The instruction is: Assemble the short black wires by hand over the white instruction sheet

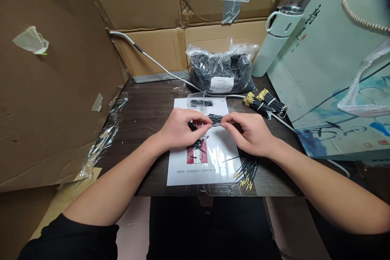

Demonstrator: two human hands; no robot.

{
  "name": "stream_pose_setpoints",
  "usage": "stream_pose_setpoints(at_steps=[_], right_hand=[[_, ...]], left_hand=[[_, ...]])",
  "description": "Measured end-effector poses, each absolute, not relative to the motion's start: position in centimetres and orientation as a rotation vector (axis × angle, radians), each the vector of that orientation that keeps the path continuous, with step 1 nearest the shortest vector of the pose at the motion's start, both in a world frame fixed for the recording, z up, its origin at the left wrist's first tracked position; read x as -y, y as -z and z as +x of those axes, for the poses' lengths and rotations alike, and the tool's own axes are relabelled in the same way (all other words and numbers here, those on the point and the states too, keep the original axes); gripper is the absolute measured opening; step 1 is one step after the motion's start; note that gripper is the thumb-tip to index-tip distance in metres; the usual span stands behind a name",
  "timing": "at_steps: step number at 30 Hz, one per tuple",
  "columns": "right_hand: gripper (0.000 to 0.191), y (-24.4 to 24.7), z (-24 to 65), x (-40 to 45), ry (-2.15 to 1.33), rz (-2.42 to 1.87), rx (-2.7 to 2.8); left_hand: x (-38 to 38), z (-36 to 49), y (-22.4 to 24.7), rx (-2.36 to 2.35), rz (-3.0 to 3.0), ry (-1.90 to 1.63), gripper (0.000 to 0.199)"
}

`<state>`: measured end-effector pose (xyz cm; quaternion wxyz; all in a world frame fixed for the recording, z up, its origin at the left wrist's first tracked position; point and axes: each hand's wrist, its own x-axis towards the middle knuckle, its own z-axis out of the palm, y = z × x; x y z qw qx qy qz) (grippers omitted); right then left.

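Note:
My left hand (187, 128) is closed, thumb and forefinger pinched together over the white paper (179, 162). Facing it, my right hand (250, 132) is pinched too, its fingertips a short gap away. Several thin black wires (215, 119) lie side by side in that gap; whether either pinch has hold of one is too small to make out. Short black tubes (198, 145) lie loose below my left hand, partly hidden by it. Under my right wrist, a loose spread of black wires with gold tips (246, 172) reaches toward the table's front edge.
Behind the paper sits a clear bag of small black pieces (222, 71). More black pieces lie near a small clear bag (199, 101). Tied wire bundles (262, 103), a pale bottle (274, 42) and a paper bag (335, 69) stand right. Cardboard (55, 89) walls the left; a white cable (158, 65) crosses behind.

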<state>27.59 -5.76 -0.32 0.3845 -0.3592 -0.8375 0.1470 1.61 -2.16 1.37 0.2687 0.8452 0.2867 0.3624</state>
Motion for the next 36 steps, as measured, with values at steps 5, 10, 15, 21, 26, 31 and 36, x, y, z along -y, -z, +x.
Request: stream_pose_setpoints(at_steps=[5, 10, 15, 21, 26, 31, 36], right_hand=[[0.011, 0.20, 27.52, 5.84, -0.378, -0.907, 2.140], [0.012, 0.18, 27.50, 5.84, -0.406, -0.925, 2.112], [0.012, 0.09, 27.40, 5.88, -0.433, -0.929, 2.098], [0.013, 0.17, 27.35, 5.95, -0.462, -0.931, 2.089], [0.013, 0.18, 27.37, 5.88, -0.457, -0.932, 2.090], [0.013, 0.00, 27.40, 5.94, -0.467, -0.961, 2.090], [0.013, -0.07, 27.43, 5.97, -0.465, -0.966, 2.094]], left_hand=[[2.33, 1.67, -1.36, -0.778, 2.264, -0.982, 0.008], [2.42, 1.76, -1.29, -0.797, 2.287, -1.018, 0.008], [2.45, 1.93, -0.90, -0.735, 2.326, -1.056, 0.008], [2.44, 2.03, -0.60, -0.690, 2.365, -1.126, 0.009], [2.43, 2.02, -0.59, -0.681, 2.374, -1.142, 0.008], [2.58, 2.00, -0.84, -0.716, 2.355, -1.127, 0.009], [2.61, 2.02, -1.02, -0.718, 2.354, -1.123, 0.009]])
